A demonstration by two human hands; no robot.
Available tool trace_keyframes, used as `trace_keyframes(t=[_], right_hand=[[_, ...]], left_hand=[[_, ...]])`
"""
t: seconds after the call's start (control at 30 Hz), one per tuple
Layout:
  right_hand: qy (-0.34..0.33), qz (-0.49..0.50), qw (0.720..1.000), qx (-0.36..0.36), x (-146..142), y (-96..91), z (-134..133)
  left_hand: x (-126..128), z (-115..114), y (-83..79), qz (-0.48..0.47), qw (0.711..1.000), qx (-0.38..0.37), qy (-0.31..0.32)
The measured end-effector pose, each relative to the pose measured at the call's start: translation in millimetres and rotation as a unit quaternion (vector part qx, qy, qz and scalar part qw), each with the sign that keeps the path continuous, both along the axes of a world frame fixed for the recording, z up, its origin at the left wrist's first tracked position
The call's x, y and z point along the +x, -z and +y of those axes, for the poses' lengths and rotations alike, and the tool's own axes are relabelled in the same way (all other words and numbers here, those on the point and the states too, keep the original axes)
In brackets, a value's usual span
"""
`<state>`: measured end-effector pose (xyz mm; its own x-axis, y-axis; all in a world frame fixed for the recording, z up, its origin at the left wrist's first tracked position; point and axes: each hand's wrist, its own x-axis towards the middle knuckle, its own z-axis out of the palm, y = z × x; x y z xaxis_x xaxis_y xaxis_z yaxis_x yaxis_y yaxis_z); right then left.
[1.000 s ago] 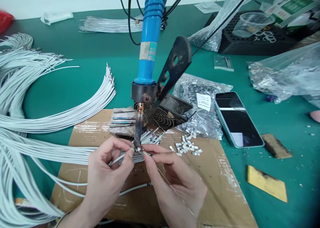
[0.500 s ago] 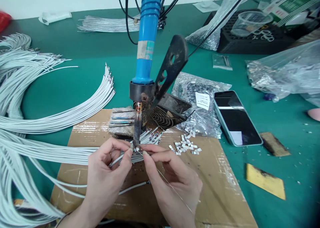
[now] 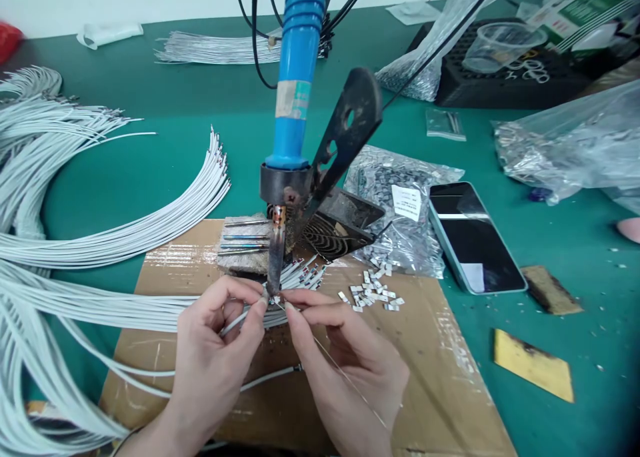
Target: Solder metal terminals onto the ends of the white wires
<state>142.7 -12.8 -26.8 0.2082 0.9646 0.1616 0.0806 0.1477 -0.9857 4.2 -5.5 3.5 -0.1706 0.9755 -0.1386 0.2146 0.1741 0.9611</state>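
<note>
A blue-handled soldering iron (image 3: 293,110) is fixed upright in a black stand, its tip pointing down between my hands. With thumb and forefinger, my left hand (image 3: 213,357) pinches a white cable (image 3: 234,323) close to its end, just left of the iron's tip. A tiny pale piece (image 3: 275,299) shows at that end, right under the tip; its details are too small to tell. My right hand (image 3: 350,367) pinches a thin solder wire (image 3: 345,375) that trails back across the palm, its front end at the tip.
Bundled white cables (image 3: 100,243) cover the left side. Beneath my hands is a cardboard sheet (image 3: 425,377). Small metal pieces (image 3: 373,289) lie to the right, near a plastic bag of parts (image 3: 395,210), a phone (image 3: 477,237) and a yellow sponge (image 3: 533,365). Behind the tip sit spare tips (image 3: 245,237).
Both hands keep nearly the same pose at the iron's tip. The whole view has shifted very slightly, and the small piece under the tip looks a little different.
</note>
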Motion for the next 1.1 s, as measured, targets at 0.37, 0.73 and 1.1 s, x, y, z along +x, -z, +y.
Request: trace_keyframes(t=[0.37,0.73,1.1], right_hand=[[0.006,0.001,1.000,0.015,-1.2,-0.3,-0.7],[0.011,-0.008,0.999,0.031,-2.5,0.7,0.4],[0.016,-0.055,0.995,0.080,-2.6,0.6,0.2]], left_hand=[[2.3,0.4,0.0,-0.015,0.999,0.020,-0.020],[2.5,1.6,-1.8,-0.001,0.999,0.030,-0.026],[2.7,4.0,-2.9,-0.008,0.999,0.032,-0.030]])
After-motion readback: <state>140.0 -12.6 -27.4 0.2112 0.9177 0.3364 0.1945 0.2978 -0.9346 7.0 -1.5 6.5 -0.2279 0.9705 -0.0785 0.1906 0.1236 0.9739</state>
